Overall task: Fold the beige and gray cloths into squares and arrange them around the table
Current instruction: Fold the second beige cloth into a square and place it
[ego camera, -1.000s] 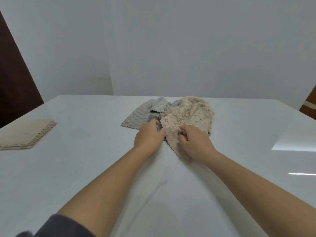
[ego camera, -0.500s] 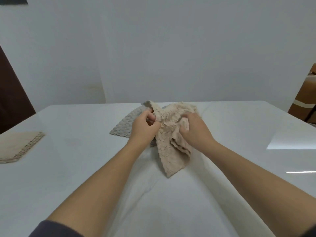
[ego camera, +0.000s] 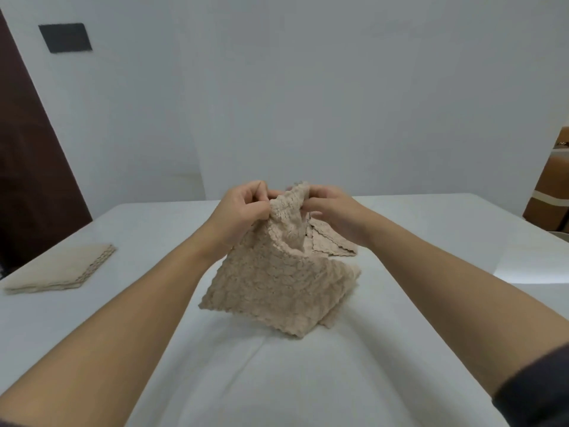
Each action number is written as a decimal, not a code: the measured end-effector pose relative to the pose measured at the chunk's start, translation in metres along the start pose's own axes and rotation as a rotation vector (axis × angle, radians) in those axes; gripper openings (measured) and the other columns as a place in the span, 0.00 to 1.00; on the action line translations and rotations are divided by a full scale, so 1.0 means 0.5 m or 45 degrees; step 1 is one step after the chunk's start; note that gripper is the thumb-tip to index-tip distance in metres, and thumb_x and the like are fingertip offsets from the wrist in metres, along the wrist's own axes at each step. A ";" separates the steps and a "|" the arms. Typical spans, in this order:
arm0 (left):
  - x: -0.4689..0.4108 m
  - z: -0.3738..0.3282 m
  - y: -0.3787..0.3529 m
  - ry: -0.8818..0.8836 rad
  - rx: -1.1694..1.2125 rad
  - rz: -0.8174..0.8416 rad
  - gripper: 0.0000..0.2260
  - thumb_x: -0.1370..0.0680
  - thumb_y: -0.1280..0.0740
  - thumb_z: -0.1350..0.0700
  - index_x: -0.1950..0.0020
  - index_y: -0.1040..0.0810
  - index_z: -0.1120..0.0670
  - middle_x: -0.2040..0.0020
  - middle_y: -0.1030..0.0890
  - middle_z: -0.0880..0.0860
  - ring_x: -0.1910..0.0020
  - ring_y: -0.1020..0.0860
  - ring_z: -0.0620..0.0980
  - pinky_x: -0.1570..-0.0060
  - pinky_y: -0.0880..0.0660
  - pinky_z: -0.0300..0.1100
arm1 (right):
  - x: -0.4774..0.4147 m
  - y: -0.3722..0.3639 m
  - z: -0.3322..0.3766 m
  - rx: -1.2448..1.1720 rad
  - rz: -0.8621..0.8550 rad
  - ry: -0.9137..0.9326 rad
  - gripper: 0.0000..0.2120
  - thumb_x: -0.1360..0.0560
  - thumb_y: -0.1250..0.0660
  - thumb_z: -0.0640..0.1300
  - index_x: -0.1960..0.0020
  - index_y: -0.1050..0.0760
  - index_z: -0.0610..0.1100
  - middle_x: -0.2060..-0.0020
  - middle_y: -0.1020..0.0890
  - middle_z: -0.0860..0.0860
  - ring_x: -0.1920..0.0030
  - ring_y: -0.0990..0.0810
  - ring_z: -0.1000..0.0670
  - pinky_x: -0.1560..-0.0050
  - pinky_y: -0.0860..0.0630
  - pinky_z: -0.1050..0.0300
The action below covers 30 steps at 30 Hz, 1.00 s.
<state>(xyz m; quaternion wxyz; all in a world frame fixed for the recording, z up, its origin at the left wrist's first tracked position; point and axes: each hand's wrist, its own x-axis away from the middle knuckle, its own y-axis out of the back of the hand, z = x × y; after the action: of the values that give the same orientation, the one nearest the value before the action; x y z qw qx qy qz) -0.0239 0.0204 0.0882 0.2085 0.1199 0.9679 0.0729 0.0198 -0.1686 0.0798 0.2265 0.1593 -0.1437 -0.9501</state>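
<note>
Table (ego camera: 431, 229) | beige cloth (ego camera: 277, 282) raised higher | left hand (ego camera: 240, 211), right hand (ego camera: 335, 214) pinching

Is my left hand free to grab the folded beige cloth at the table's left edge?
Probably not yet: the left hand pinches the raised textured beige cloth, though nothing lies between it and the folded beige cloth.

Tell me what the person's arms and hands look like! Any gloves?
No gloves. The left hand and right hand are bare, with no rings or watch showing. Both forearms are bare too. A dark sleeve covers the right arm above the forearm, at the picture's bottom right corner.
</note>
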 end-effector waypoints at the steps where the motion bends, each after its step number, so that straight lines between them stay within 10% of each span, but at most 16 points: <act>1: 0.007 -0.009 0.003 0.013 -0.033 0.005 0.07 0.32 0.39 0.66 0.66 0.35 0.57 0.56 0.15 0.47 0.62 0.19 0.43 0.64 0.26 0.35 | 0.006 -0.003 0.004 -0.004 -0.002 -0.005 0.12 0.23 0.39 0.33 0.42 0.22 0.37 0.50 0.17 0.48 0.50 0.20 0.55 0.48 0.28 0.63; 8: 0.083 -0.033 0.037 0.254 -0.509 0.163 0.10 0.26 0.27 0.51 0.47 0.23 0.46 0.51 0.17 0.44 0.54 0.18 0.42 0.52 0.24 0.38 | 0.059 0.013 0.031 -0.128 -0.354 0.011 0.10 0.21 0.38 0.37 0.43 0.24 0.34 0.52 0.19 0.41 0.52 0.20 0.46 0.47 0.23 0.47; 13: 0.147 -0.024 0.065 0.442 -0.466 0.211 0.03 0.29 0.25 0.54 0.57 0.17 0.49 0.56 0.15 0.49 0.56 0.17 0.46 0.60 0.23 0.36 | 0.111 0.038 0.051 -0.091 -0.589 -0.077 0.08 0.22 0.35 0.41 0.51 0.23 0.36 0.61 0.21 0.45 0.60 0.23 0.48 0.57 0.27 0.51; 18: 0.191 -0.017 0.111 0.378 -0.020 -0.101 0.31 0.42 0.20 0.42 0.45 0.19 0.58 0.49 0.16 0.54 0.52 0.18 0.49 0.56 0.21 0.39 | 0.172 0.059 0.065 -0.100 -0.605 -0.144 0.14 0.25 0.31 0.44 0.49 0.25 0.33 0.57 0.23 0.43 0.56 0.23 0.46 0.55 0.26 0.49; 22: 0.203 -0.046 0.108 0.319 0.270 -0.352 0.12 0.22 0.36 0.54 0.42 0.22 0.59 0.54 0.16 0.52 0.59 0.18 0.47 0.63 0.21 0.37 | 0.216 0.059 0.094 -0.219 -0.526 -0.146 0.18 0.23 0.31 0.46 0.39 0.26 0.35 0.52 0.20 0.42 0.55 0.18 0.46 0.55 0.20 0.53; 30: 0.178 -0.084 0.100 0.368 0.242 -0.573 0.05 0.21 0.35 0.55 0.51 0.20 0.54 0.60 0.15 0.52 0.63 0.16 0.46 0.69 0.22 0.37 | 0.211 0.064 0.107 -0.467 -0.408 -0.335 0.13 0.21 0.37 0.46 0.44 0.22 0.38 0.53 0.16 0.43 0.55 0.16 0.45 0.59 0.18 0.53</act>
<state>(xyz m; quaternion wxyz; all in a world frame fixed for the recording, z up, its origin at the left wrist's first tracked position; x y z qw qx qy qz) -0.1099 0.0878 0.1011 0.0672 -0.0904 0.9924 -0.0498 -0.0768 -0.2357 0.1143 0.0778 0.0117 0.0294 -0.9965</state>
